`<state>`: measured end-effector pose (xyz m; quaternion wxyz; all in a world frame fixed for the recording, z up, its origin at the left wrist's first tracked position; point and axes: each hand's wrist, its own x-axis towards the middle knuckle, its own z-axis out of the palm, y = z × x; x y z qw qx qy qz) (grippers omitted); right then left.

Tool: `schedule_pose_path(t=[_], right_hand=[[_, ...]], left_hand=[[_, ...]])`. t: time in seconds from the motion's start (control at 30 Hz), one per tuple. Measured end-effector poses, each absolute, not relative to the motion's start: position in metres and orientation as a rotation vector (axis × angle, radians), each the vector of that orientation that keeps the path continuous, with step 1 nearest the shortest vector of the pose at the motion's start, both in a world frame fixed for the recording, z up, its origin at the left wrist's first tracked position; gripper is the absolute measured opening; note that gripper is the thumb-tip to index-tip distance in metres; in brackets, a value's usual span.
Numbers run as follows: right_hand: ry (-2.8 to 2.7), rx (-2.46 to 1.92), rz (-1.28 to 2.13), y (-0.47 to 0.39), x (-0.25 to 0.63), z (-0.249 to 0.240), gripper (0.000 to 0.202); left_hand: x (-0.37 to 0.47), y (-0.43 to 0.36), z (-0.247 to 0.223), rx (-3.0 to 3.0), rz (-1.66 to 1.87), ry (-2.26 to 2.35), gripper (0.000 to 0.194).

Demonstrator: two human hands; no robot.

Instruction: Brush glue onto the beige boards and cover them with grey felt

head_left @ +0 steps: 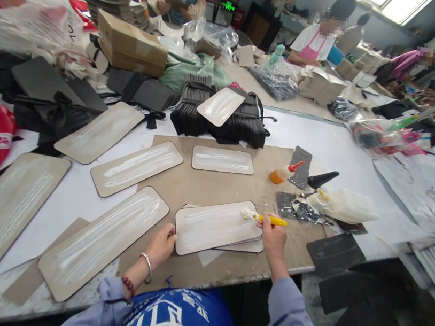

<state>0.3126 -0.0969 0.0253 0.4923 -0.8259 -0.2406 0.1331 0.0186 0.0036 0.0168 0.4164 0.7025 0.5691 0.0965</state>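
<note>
In front of me a beige rounded board (pixel 214 228) lies on top of another board or two, whose edges show underneath. My right hand (pixel 273 241) is closed around a yellow-handled brush (pixel 270 220); its pale, glue-covered tip touches the board near the right end. With fingers pinched at the board's left edge, my left hand (pixel 162 244) steadies it. White streaks mark a long board (pixel 103 244) to the left, a smaller board (pixel 136 169) behind it and another board (pixel 223 160) farther back.
An orange-filled bottle with a red nozzle (pixel 280 174) and a white glue container (pixel 343 205) stand on the right. Behind, a board (pixel 221 105) rests on a tied black bundle (pixel 191 119). A cardboard box (pixel 131 45) sits back left. Other people work across the table.
</note>
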Motion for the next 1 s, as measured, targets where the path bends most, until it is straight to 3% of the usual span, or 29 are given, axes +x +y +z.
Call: schedule_pose_path(t=[0.3,0.6,0.83,1.0], right_hand=[[-0.555,-2.079,0.253,-0.128,0.333,0.044,0.052],[-1.463,-1.975,0.656,-0.070,0.192,0.060,0.031],[-1.619,-2.318,0.753,-0.034,0.138,0.046,0.023],[-1.806,-2.410,0.675,-0.036,0.140,0.049,0.014]], left_hand=[[0.023,-0.005,0.028,1.803,0.216,1.480,0.016],[0.025,-0.017,0.025,1.629,0.362,1.352,0.006],[0.019,-0.029,0.003,1.458,0.572,1.127,0.027],[0.027,-0.033,0.001,1.616,0.432,1.148,0.032]])
